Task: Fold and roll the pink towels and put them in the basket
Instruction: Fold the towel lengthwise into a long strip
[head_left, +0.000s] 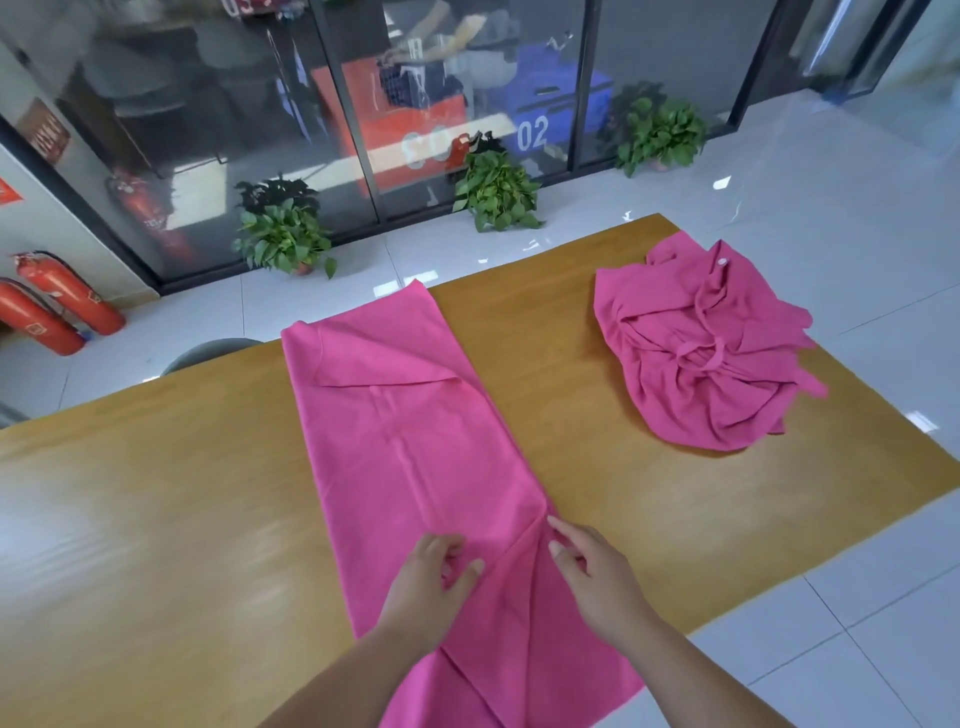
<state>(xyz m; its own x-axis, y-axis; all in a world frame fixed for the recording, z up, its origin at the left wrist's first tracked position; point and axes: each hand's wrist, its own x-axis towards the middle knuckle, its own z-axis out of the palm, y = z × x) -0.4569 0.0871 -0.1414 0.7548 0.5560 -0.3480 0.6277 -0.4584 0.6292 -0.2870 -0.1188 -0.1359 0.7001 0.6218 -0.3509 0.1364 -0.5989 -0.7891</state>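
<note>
Both hands met at the near end of the folded towel (415, 441) on the tabletop (156, 493) | left hand (431, 577) pinched its cloth, right hand (597, 571) touched the fold edge, grip unclear | crumpled towels (701, 353) lay far right | best to square edges, smooth creases, then roll tight
</note>
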